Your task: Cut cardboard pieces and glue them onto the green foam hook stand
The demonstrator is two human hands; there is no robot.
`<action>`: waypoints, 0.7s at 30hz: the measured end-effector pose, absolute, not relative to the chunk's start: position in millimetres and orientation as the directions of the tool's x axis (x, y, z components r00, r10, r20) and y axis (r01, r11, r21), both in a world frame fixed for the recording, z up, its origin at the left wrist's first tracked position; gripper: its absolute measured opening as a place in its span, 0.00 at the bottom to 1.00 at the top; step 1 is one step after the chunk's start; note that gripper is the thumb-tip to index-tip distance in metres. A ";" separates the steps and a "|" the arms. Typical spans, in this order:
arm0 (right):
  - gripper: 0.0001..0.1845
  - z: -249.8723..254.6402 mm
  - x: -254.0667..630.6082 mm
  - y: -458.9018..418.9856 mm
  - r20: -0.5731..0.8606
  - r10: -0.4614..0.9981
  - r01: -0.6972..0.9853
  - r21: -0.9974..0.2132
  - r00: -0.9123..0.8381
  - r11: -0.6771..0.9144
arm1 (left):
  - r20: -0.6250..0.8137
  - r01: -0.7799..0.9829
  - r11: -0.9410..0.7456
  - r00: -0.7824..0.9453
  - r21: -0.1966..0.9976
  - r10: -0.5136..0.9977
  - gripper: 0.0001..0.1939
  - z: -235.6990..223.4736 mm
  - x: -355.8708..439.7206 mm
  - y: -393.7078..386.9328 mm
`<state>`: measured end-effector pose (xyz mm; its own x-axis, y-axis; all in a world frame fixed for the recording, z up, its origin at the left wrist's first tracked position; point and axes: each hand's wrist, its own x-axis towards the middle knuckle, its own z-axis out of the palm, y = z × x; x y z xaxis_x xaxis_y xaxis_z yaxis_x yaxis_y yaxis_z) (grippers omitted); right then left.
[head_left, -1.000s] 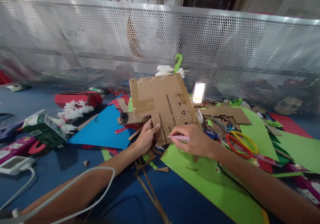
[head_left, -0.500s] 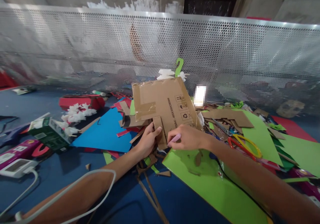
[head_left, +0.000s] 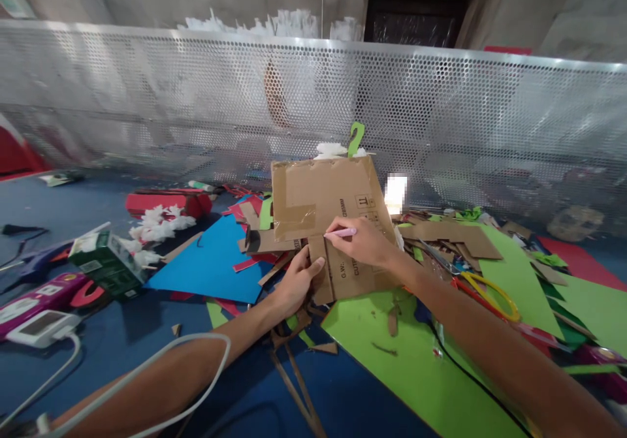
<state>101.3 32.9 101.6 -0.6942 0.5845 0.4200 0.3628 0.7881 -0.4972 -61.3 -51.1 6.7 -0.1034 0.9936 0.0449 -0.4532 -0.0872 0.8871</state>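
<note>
A large brown cardboard sheet (head_left: 337,180) with printed shipping marks and clear tape stands tilted before me. My left hand (head_left: 294,284) grips its lower left edge, thumb pressing a small cardboard strip (head_left: 321,286) flat against it. Pinched in my right hand (head_left: 366,242) is a lilac pen (head_left: 343,232), its tip touching the sheet near the strip's upper right corner. Under my right forearm lies a lime green sheet (head_left: 382,359). A blue sheet (head_left: 210,262) is left of my left hand.
Scissors with yellow and red handles (head_left: 484,294) lie among cardboard scraps on the right. At left are a green box (head_left: 105,262), a white device with a cable (head_left: 42,327) and white tissue-like flowers (head_left: 159,226). A perforated metal panel (head_left: 220,92) runs behind.
My right hand has moved the pen up along the strip's right edge, from its lower end to its top. My left hand still holds the strip on the cardboard. The view has tilted slightly.
</note>
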 end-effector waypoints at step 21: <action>0.12 105.0 80.4 63.8 0.275 0.577 0.244 -0.708 -0.769 0.663 | 0.033 -0.462 -0.071 -0.090 0.884 0.995 0.33 3.9 -62.7 -50.4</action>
